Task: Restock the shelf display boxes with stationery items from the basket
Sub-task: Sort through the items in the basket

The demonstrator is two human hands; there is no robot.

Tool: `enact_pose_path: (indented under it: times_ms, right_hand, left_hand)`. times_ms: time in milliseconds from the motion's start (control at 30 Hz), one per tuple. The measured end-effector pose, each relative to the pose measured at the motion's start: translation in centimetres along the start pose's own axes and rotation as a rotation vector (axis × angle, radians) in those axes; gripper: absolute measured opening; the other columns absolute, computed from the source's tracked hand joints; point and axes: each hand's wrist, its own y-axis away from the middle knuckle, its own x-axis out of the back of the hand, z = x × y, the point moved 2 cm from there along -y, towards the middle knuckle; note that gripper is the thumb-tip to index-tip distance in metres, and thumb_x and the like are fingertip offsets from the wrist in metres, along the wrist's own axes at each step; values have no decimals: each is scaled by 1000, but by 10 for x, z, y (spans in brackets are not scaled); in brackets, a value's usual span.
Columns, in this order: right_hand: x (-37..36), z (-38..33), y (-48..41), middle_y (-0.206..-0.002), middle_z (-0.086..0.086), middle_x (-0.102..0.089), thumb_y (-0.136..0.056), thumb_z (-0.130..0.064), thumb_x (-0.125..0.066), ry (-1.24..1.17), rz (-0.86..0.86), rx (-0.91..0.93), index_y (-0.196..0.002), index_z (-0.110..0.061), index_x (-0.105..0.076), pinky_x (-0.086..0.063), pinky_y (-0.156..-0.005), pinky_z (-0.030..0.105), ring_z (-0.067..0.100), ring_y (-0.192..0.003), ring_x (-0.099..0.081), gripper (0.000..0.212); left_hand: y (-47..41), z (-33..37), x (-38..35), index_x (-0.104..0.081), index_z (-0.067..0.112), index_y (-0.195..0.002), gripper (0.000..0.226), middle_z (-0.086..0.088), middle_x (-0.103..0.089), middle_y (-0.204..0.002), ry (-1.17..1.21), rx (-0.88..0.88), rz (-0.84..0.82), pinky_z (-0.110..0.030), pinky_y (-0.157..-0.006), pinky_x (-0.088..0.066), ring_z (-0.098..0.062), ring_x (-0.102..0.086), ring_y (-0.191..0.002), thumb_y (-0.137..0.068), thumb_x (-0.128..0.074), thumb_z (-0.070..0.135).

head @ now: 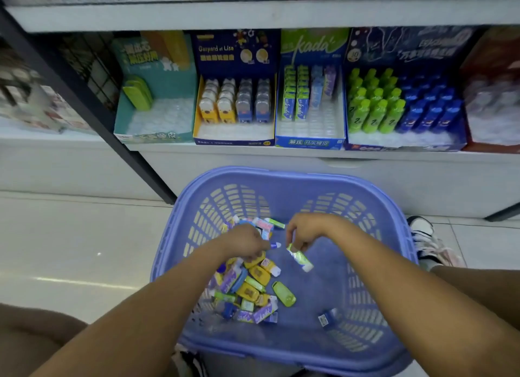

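Hands in a lilac slatted plastic basket (pixel 281 175) of stationery.
Left hand (pixel 247 243) curls its grip around a small purple-capped stick (pixel 275 245) over the glossy heap of packets (pixel 247 289) at the basket's 8 o'clock. Right hand (pixel 305 230) pinches a green-and-white wrapped tube (pixel 300 260) by its upper end, and the tube hangs tilted. A lime oval case (pixel 284 293) lies just beside the heap, a blue packet (pixel 327 317) apart at 5 o'clock. At 12 o'clock the shelf (pixel 281 155) carries cardboard display boxes: teal box (pixel 157 123), navy box (pixel 235 53), blue box (pixel 309 143), and a bottle box (pixel 405 147) with green and blue bottles.
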Motion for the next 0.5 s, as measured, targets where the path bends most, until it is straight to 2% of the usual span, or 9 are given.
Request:
enact_pose_path:
  times_ms: [67, 200, 300, 400, 467, 500]
  right_hand:
    - [36, -13, 24, -65, -2, -59, -84, -9, -68, -87, 57, 54, -109, -5, -66, -47, -54, 15, 1, -49, -57, 25]
    - [94, -25, 76, -72, 5, -63, -84, -7, -68, -251, 196, 175, -103, -8, -67, -50, -71, 27, 13, -64, -60, 19]
    - [125, -26, 109, -71, 4, -66, -83, -6, -69, -358, 365, 281, -98, -11, -68, -53, -68, 23, 12, -63, -62, 16]
    - [151, -23, 132, -68, 3, -64, -82, -3, -69, -546, 661, 383, -99, -4, -66, -54, -58, 18, 11, -60, -63, 17]
    - [166, -18, 139, -73, 5, -63, -81, -3, -70, -621, 914, 399, -97, -3, -65, -54, -69, 25, 16, -67, -62, 17]
    - [172, -15, 141, -78, 5, -62, -80, -5, -70, -612, 1049, 371, -94, -9, -66, -52, -73, 27, 16, -71, -61, 15]
  left_hand:
    - [9, 21, 18, -55, 1, -80, 23, -13, -59, -72, 91, -15, 25, -22, -57, -50, -16, -55, -56, -94, -51, 19]
    - [31, 58, 62, -55, 8, -75, 23, -4, -60, -66, 89, -137, 150, -16, -47, -48, -6, -55, -44, -95, -53, 20]
    - [55, 79, 93, -53, 10, -67, 31, -2, -58, -63, 7, -251, 259, -16, -51, -48, -9, -55, -52, -90, -63, 28]
    - [78, 91, 119, -60, 3, -74, 34, -7, -56, -64, -5, -335, 334, -21, -58, -51, -15, -59, -61, -81, -72, 34]
    - [88, 94, 131, -63, 0, -87, 36, -14, -65, -77, 108, -370, 349, -28, -72, -58, -17, -64, -72, -78, -74, 32]
    - [91, 96, 135, -63, -1, -91, 35, -15, -69, -86, 189, -378, 345, -31, -77, -59, -19, -67, -78, -78, -75, 30]
